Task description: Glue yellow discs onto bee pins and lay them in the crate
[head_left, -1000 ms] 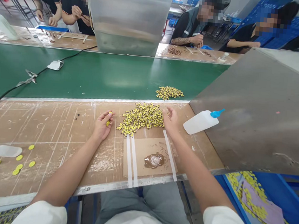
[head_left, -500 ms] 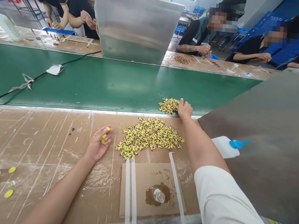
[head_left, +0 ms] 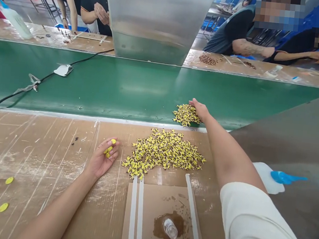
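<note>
My left hand [head_left: 100,162], palm turned up over the cardboard-covered table, has its fingers curled round several small yellow discs [head_left: 108,150]. My right hand [head_left: 200,109] reaches across to the green belt. Its fingers are stretched out to the left along the far right edge of a smaller heap of tiny yellow-and-dark pieces [head_left: 185,115], touching or just over it; their undersides are hidden. On the table between my arms spreads a larger heap of the same pieces [head_left: 167,150]. Several loose yellow discs [head_left: 3,207] lie at the lower left.
A small clear cup [head_left: 170,228] sits in a wet patch on a taped cardboard sheet [head_left: 158,194]. A white bottle with a blue nozzle [head_left: 269,179] lies at right by a metal panel [head_left: 292,147]. A black cable [head_left: 46,78] crosses the green belt [head_left: 123,82]. Co-workers sit opposite.
My right hand has shifted from the right side of the small heap to its far edge, fingers now pointing left. The left hand keeps its discs. The view has tilted slightly down.
</note>
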`<action>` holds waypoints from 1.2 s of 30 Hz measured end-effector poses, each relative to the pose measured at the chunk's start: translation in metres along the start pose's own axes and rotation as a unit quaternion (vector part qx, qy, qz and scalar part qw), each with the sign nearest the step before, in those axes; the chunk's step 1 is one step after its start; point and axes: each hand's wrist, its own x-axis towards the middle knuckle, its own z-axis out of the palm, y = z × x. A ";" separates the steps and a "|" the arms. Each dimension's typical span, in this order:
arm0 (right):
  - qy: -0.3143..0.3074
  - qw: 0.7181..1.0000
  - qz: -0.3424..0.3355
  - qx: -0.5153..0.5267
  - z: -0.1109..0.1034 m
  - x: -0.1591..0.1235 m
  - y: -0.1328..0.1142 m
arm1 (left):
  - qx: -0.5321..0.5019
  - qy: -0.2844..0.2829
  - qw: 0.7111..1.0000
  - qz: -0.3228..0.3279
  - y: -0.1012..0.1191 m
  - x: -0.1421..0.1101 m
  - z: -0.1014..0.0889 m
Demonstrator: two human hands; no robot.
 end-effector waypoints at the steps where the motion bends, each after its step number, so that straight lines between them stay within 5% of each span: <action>1: -0.028 1.000 -0.011 0.007 0.003 0.000 -0.004 | -0.001 -0.001 1.000 -0.001 0.000 0.000 0.000; 16: -0.174 0.979 -0.101 -0.020 0.010 -0.060 -0.042 | -0.008 -0.031 0.999 -0.004 0.002 0.001 -0.001; 28: -0.201 0.964 -0.159 -0.073 -0.011 -0.133 -0.069 | -0.023 -0.055 0.998 -0.005 0.002 0.003 -0.002; 36: -0.045 0.995 -0.068 -0.058 -0.036 -0.127 -0.042 | -0.032 -0.059 0.998 -0.009 0.003 0.002 -0.001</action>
